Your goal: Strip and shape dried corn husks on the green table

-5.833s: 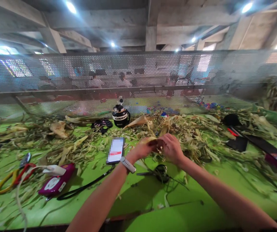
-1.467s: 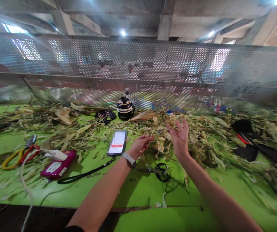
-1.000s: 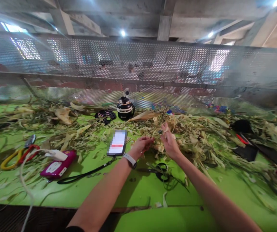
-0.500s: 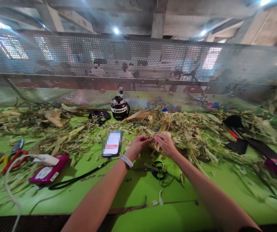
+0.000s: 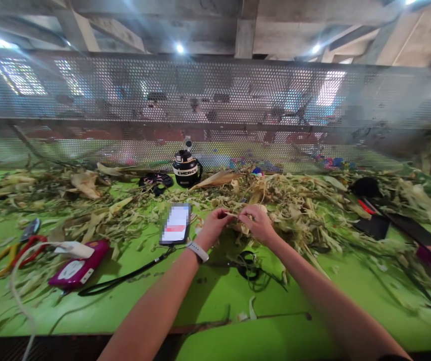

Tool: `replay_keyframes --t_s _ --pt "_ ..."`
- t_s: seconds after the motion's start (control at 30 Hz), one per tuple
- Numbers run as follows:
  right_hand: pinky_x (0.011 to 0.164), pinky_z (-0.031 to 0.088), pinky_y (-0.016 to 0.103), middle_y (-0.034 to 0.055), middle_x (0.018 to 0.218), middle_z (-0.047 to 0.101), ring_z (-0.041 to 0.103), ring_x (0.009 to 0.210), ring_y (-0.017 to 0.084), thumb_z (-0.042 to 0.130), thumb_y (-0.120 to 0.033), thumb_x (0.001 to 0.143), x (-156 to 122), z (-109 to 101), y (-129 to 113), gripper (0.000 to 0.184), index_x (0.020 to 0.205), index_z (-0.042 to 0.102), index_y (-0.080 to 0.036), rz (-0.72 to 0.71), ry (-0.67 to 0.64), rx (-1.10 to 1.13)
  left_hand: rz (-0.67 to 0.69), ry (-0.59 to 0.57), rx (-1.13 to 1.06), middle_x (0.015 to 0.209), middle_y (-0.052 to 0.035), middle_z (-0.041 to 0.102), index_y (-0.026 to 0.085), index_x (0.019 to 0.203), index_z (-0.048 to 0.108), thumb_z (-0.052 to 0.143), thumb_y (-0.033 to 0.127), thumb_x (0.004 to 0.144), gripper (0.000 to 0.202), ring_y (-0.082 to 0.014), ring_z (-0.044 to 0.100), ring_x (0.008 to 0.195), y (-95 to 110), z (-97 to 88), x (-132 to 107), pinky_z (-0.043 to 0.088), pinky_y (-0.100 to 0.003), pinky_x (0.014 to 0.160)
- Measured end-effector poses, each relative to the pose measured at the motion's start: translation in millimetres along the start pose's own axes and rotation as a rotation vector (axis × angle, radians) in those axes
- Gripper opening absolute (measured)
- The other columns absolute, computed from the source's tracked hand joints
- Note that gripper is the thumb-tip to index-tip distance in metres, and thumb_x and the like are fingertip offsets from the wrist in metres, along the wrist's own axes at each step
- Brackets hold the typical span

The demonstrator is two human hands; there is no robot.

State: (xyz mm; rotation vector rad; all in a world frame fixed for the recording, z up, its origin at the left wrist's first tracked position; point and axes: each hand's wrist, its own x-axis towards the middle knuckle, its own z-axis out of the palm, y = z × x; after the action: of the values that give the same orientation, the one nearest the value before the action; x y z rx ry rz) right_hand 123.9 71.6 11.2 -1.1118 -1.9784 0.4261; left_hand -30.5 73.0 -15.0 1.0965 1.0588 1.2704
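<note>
My left hand (image 5: 214, 226), with a white watch on the wrist, and my right hand (image 5: 257, 224) meet over the green table (image 5: 208, 301). Both pinch a thin pale strip of dried leaf (image 5: 232, 214) stretched between the fingertips. Beneath and beyond the hands spreads a heap of dried husks and leaves (image 5: 298, 205). Black scissors (image 5: 246, 262) lie on the table just below my hands. A phone (image 5: 175, 223) lies face up to the left of my left hand.
A black mug (image 5: 186, 170) stands by the perforated metal screen (image 5: 215, 110) at the back. A magenta power bank (image 5: 77, 267) with a white cable and red-and-yellow scissors (image 5: 5, 250) lie at left. Dark tools (image 5: 384, 220) sit at right among husks.
My right hand, raised with fingers spread 1.5 s ago, has come down to meet the left. Both hands now pinch the strip. The view shifted slightly.
</note>
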Motion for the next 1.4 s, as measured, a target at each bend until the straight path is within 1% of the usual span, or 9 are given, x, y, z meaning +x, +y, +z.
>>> replay_keyframes --t_s 0.2,0.3,0.5,0.73,0.83,1.0,1.13,1.3,1.4 --pt "0.073 0.042 0.030 0.0027 0.067 0.059 0.055 0.071 0.017 0.047 -0.025 0.076 0.1 1.4 6.4 0.021 0.056 0.053 -0.020 0.003 0.009 0.010 0.038 0.016 0.018 0.054 0.0057 0.052 0.014 0.067 0.060 0.075 0.035 0.050 0.031 -0.0065 0.041 0.051 -1.9 1.2 2.9 0.030 -0.020 0.050" --pt "0.070 0.042 0.029 0.0030 0.066 0.058 0.054 0.069 0.017 0.046 -0.024 0.076 -0.4 1.7 6.6 0.020 0.057 0.052 -0.019 0.013 0.047 -0.002 0.056 0.032 0.030 0.054 0.0064 0.049 0.014 0.065 0.059 0.074 0.035 0.052 0.029 -0.0061 0.039 0.051 -1.3 1.7 2.4 0.028 -0.020 0.050" --pt "0.069 0.041 0.030 0.0036 0.064 0.057 0.053 0.069 0.017 0.047 -0.021 0.074 -2.2 3.5 3.7 0.019 0.055 0.048 -0.020 -0.048 0.110 -0.132 0.082 0.066 0.058 0.053 0.0074 0.045 0.014 0.062 0.055 0.074 0.032 0.053 0.027 -0.0059 0.037 0.051 -2.4 2.6 2.6 0.028 -0.020 0.050" --pt "0.072 0.040 0.030 0.0053 0.071 0.057 0.053 0.074 0.019 0.047 -0.016 0.073 -7.7 6.4 2.1 0.014 0.060 0.049 -0.020 -0.127 0.145 -0.294 0.094 0.118 0.105 0.059 0.0048 0.053 0.015 0.071 0.055 0.075 0.027 0.053 0.030 -0.0077 0.045 0.054 0.4 4.8 0.3 0.034 -0.020 0.051" --pt "0.071 0.039 0.029 0.0045 0.070 0.057 0.052 0.073 0.018 0.047 -0.015 0.072 -9.0 7.0 1.3 0.013 0.060 0.049 -0.020 -0.160 0.178 -0.337 0.091 0.138 0.144 0.059 0.0044 0.054 0.015 0.072 0.054 0.075 0.026 0.054 0.030 -0.0086 0.047 0.054 2.0 5.6 -0.9 0.037 -0.021 0.052" --pt "0.074 0.039 0.030 0.0033 0.068 0.057 0.052 0.073 0.018 0.049 -0.014 0.072 -8.8 7.5 1.5 0.013 0.060 0.050 -0.020 -0.226 0.208 -0.369 0.150 0.149 0.210 0.059 0.0045 0.055 0.015 0.071 0.054 0.074 0.026 0.056 0.027 -0.0095 0.050 0.055 0.7 4.5 -0.3 0.039 -0.022 0.053" --pt "0.075 0.039 0.031 0.0032 0.069 0.057 0.052 0.075 0.019 0.050 -0.015 0.073 -8.5 7.0 3.0 0.013 0.061 0.050 -0.020 -0.211 0.220 -0.359 0.179 0.140 0.229 0.059 0.0048 0.054 0.016 0.070 0.053 0.074 0.030 0.056 0.029 -0.0093 0.050 0.055 -1.1 4.3 0.1 0.040 -0.022 0.053" --pt "0.074 0.039 0.031 0.0028 0.067 0.056 0.052 0.074 0.019 0.051 -0.014 0.070 -8.5 6.8 2.5 0.014 0.058 0.048 -0.020 -0.178 0.227 -0.361 0.162 0.134 0.203 0.059 0.0048 0.054 0.016 0.071 0.052 0.074 0.031 0.057 0.030 -0.0090 0.049 0.054 -1.7 6.3 -0.4 0.040 -0.021 0.052" --pt "0.073 0.039 0.031 0.0031 0.067 0.056 0.052 0.073 0.018 0.050 -0.014 0.071 -8.2 6.5 1.5 0.015 0.058 0.048 -0.020 -0.190 0.227 -0.351 0.168 0.132 0.214 0.058 0.0050 0.053 0.016 0.071 0.051 0.074 0.031 0.057 0.030 -0.0090 0.048 0.054 -1.5 6.9 -1.3 0.040 -0.022 0.052"
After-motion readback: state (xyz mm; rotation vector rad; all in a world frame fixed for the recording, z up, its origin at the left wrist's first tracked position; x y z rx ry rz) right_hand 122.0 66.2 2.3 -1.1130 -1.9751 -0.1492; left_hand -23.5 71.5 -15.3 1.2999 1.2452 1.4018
